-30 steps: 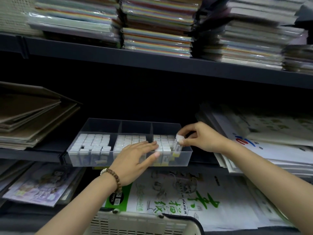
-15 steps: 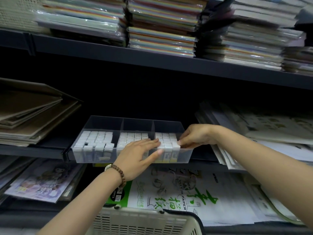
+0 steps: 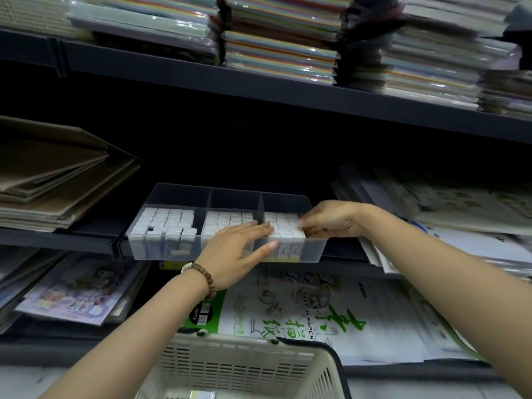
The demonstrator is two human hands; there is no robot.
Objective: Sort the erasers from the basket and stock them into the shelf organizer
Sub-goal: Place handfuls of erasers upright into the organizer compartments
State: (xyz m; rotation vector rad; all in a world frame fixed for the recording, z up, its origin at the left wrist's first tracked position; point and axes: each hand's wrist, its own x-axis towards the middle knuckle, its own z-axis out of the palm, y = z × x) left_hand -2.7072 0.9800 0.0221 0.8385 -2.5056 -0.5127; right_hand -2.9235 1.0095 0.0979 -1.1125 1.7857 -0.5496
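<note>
- Dark metal shelving (image 3: 259, 90): paper packs stacked above, sketch pads below; the organizer sits on the middle tier.
- Clear plastic three-compartment organizer (image 3: 184, 194): at the shelf's near edge, all three bays partly filled.
- Cream slatted plastic basket (image 3: 244, 367): near, below centre; contents mostly hidden.
- Left hand (image 3: 239, 254): fingers straight and together, laid flat across eraser tops in the middle and right bays, thumb over the front wall.
- Right hand (image 3: 331, 218): fingers curled, tips at the right bay's rightmost row; too blurred to tell whether they pinch an eraser.
- Small white block erasers (image 3: 169, 223): standing on end in rows, long axis vertical. The right bay's unfilled strip lies just under the right hand, so that hand is probably the one to seat the next piece.
</note>
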